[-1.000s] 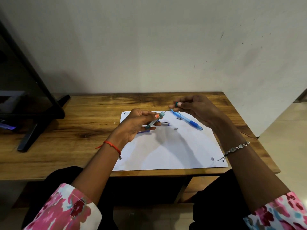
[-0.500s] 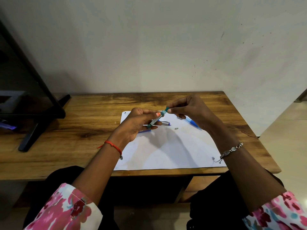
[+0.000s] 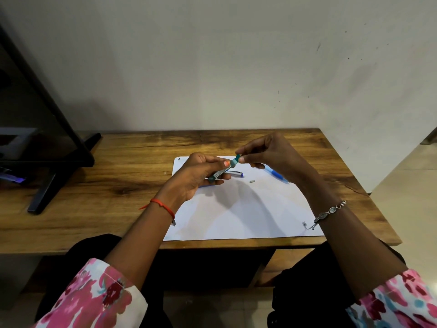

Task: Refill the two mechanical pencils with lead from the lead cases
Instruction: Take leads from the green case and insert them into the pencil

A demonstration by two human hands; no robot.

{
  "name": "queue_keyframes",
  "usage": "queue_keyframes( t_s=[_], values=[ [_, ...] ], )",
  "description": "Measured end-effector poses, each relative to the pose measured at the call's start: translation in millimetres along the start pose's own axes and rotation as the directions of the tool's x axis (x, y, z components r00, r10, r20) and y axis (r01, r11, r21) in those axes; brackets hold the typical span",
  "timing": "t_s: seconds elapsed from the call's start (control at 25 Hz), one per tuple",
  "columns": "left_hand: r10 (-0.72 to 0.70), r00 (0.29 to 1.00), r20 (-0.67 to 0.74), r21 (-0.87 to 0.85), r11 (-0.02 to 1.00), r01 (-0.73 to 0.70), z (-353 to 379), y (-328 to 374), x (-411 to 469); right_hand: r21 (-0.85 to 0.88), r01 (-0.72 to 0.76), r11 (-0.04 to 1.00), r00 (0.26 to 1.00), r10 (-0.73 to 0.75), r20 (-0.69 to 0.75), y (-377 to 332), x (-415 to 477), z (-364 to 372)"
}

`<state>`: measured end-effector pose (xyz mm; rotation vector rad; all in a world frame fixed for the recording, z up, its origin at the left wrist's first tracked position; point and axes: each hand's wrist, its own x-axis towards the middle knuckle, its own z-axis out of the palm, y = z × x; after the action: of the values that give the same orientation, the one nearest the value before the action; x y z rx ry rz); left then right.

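Note:
My left hand [image 3: 198, 176] holds a slim lead case [image 3: 220, 172] with a teal top, tilted up to the right above the white paper [image 3: 241, 209]. My right hand [image 3: 272, 155] pinches the small teal cap [image 3: 237, 157] at the case's upper end. A blue mechanical pencil [image 3: 275, 174] lies on the paper, partly hidden under my right hand. A silver and purple pencil [image 3: 234, 174] lies just behind my left fingers. A tiny grey eraser piece [image 3: 252, 181] rests between the two pencils.
The wooden table [image 3: 118, 185] stands against a white wall. A black monitor stand [image 3: 47, 183] occupies the left side. The table's right edge [image 3: 369, 192] drops to a tiled floor.
My right hand has moved left from above the blue pencil and brought the teal cap onto the upper end of the lead case. My left hand has stayed nearly still.

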<state>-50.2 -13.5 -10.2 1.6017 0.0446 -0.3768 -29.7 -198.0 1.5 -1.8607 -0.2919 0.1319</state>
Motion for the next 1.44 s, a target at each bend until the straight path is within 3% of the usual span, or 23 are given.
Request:
queue_keyframes(
  t_s=[0.44,1.44],
  values=[
    [-0.019,0.999,0.031,0.054,0.998,0.018,-2.1,-0.4,1.4,-0.088,0.036,0.995,0.994,-0.027,0.109,-1.0,-1.6,-0.7],
    [-0.048,0.998,0.045,0.018,0.999,0.047,-5.2,-3.1,4.1,-0.085,0.100,0.991,0.994,-0.096,0.059,-0.9,-0.6,4.4]
  ],
)
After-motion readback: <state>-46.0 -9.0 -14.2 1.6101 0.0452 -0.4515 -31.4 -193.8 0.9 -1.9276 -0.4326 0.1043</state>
